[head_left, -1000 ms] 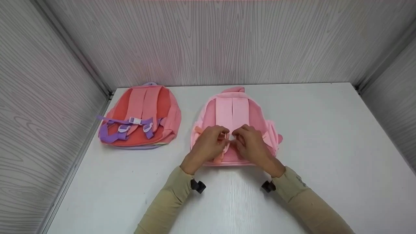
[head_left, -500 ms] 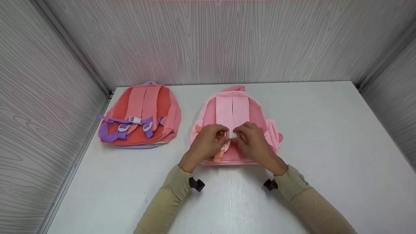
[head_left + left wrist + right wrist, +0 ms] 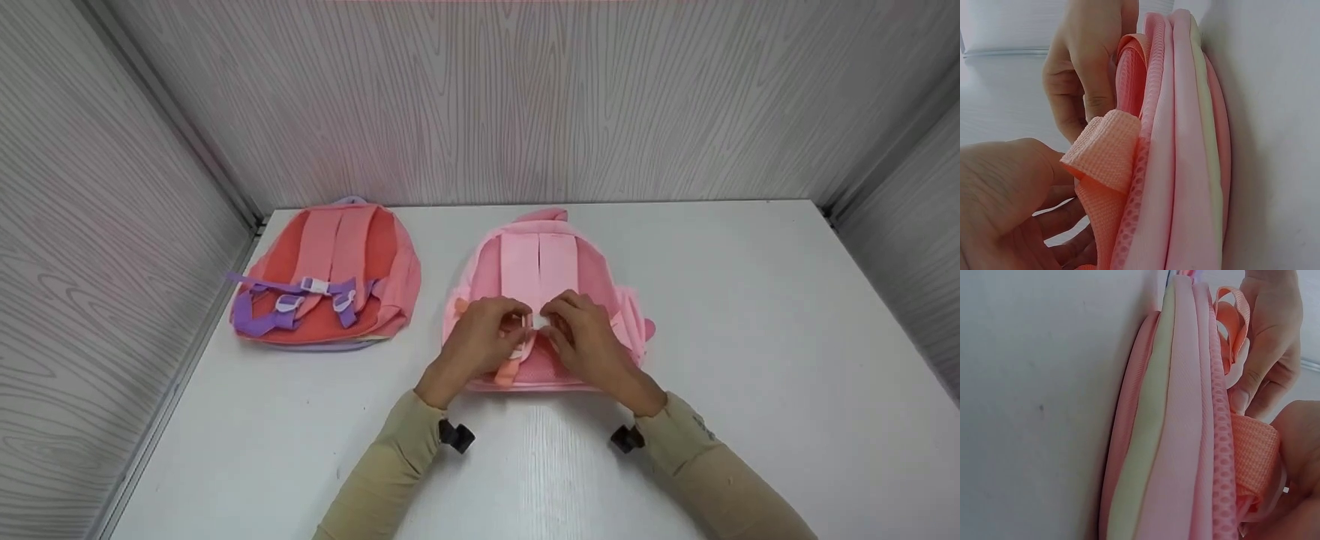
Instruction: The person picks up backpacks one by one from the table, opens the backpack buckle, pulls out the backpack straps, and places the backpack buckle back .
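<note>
At the left of the desk (image 3: 757,337), a coral backpack (image 3: 334,259) lies with its purple straps (image 3: 259,324) uppermost, well apart from the hands and unlikely to get in their way. To its right, near the middle, lies a pink backpack (image 3: 538,262), straps up, under both hands. The left hand (image 3: 480,334) keeps a fingertip grip on a small white buckle (image 3: 538,322); below it an orange strap (image 3: 506,373) hangs loose and could twist or snag on the fingers. The buckle itself could slip, since so little of it is held, or jam if its parts meet crookedly. The right hand (image 3: 589,341) pinches the buckle's other side, and an uneven pull from it could slide the soft bag askew. No brand or label can be read on either bag; a dark mark (image 3: 703,426) on the right sleeve (image 3: 720,469) is too small to make out.
</note>
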Demonstrator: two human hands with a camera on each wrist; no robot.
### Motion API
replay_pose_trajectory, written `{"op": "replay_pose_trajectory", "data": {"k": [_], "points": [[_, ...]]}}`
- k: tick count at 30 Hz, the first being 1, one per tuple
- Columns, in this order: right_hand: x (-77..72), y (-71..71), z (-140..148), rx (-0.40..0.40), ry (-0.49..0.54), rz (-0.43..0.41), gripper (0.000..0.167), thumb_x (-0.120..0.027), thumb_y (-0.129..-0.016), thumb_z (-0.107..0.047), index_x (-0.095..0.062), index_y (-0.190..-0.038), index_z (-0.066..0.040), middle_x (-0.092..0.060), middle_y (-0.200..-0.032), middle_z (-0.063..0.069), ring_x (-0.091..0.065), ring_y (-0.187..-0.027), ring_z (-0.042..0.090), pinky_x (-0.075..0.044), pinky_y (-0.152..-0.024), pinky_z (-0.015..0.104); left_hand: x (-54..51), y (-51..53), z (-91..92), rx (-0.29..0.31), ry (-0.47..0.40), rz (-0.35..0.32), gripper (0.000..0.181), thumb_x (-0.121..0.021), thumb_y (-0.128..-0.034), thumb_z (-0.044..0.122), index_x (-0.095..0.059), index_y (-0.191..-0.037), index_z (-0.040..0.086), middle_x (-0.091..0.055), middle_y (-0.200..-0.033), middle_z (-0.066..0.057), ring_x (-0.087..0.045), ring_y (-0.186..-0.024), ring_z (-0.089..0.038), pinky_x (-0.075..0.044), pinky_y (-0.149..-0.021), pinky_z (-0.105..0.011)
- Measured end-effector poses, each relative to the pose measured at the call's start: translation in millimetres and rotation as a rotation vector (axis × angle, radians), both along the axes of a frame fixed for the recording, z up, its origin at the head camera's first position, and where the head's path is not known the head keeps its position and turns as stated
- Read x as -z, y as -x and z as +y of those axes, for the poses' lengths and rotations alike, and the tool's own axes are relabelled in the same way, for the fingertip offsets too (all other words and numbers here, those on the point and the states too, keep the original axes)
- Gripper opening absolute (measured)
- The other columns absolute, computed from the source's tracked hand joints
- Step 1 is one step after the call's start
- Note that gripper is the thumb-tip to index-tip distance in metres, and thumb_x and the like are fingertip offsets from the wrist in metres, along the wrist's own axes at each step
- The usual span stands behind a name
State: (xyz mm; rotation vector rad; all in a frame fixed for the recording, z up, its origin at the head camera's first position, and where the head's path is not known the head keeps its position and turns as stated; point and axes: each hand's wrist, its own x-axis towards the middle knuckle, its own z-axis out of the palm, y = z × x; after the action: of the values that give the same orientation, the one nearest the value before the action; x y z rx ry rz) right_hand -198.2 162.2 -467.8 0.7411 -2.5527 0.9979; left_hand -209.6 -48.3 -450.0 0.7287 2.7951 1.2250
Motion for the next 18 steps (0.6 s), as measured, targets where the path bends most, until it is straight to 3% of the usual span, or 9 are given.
{"op": "replay_pose_trajectory", "data": {"k": [7, 14, 18], "points": [[-0.4, 0.3, -0.4, 0.006, 0.0, -0.035, 0.018, -0.074, -0.099, -0.004, -0.072, -0.116, -0.001, -0.068, -0.111, 0.013, -0.061, -0.101, 0.031, -0.051, -0.096, 0.047, 2.3, 3.3, -0.8, 0.022, -0.022, 0.025, 0.027, -0.079, -0.0989, 0.017, -0.077, -0.124, 0.006, -0.076, -0.111, -0.007, -0.065, -0.093, -0.019, -0.059, -0.088, -0.035], [0.2, 1.0, 0.9, -0.01, 0.003, -0.043, 0.017, -0.073, -0.1, -0.002, -0.072, -0.116, -0.001, -0.068, -0.112, 0.012, -0.063, -0.101, 0.029, -0.057, -0.096, 0.044, 4.2, 6.0, -3.3, 0.053, -0.051, 0.027, 0.028, -0.078, -0.0993, 0.016, -0.077, -0.126, 0.006, -0.077, -0.121, -0.008, -0.071, -0.103, -0.02, -0.06, -0.096, -0.036], [2.4, 0.5, 1.7, -0.012, 0.002, -0.054, 0.018, -0.074, -0.099, -0.004, -0.072, -0.117, -0.002, -0.068, -0.112, 0.012, -0.063, -0.102, 0.027, -0.058, -0.097, 0.042, 5.7, 5.9, -4.4, 0.062, -0.067, 0.009, 0.028, -0.078, -0.0989, 0.015, -0.077, -0.125, 0.005, -0.078, -0.119, -0.008, -0.071, -0.101, -0.02, -0.06, -0.094, -0.036]]}}
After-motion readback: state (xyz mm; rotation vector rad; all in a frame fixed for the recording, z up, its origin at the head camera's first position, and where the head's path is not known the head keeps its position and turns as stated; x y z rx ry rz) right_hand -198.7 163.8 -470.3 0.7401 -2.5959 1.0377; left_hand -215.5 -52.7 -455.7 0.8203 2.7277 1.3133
